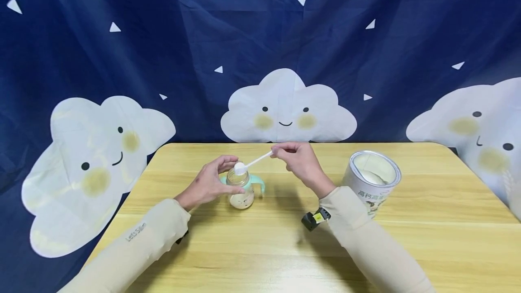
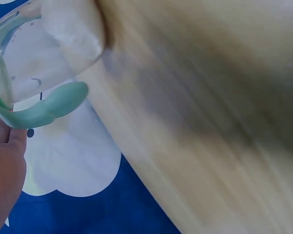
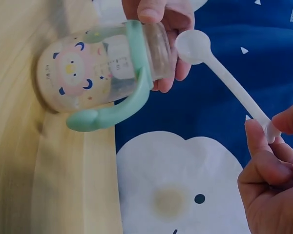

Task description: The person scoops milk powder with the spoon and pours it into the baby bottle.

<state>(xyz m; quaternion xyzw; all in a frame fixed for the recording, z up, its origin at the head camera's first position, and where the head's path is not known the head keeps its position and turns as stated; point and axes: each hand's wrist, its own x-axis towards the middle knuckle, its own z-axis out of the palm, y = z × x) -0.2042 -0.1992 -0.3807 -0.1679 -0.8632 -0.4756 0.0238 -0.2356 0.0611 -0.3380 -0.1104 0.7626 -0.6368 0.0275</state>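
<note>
A clear baby bottle with mint-green handles and a printed animal face stands upright on the table, pale powder at its bottom. My left hand holds it around the neck, thumb in front and fingers behind. My right hand pinches the end of the long handle of a white measuring scoop. The scoop's bowl is right at the bottle's uncapped mouth, tilted. In the left wrist view, only part of the bottle and a handle show beside the left fingers.
On the right, behind my right forearm, stands an open white can of pale powder. The wooden table ends at a dark blue curtain with smiling clouds. Dark wrist cameras are strapped over the beige sleeves.
</note>
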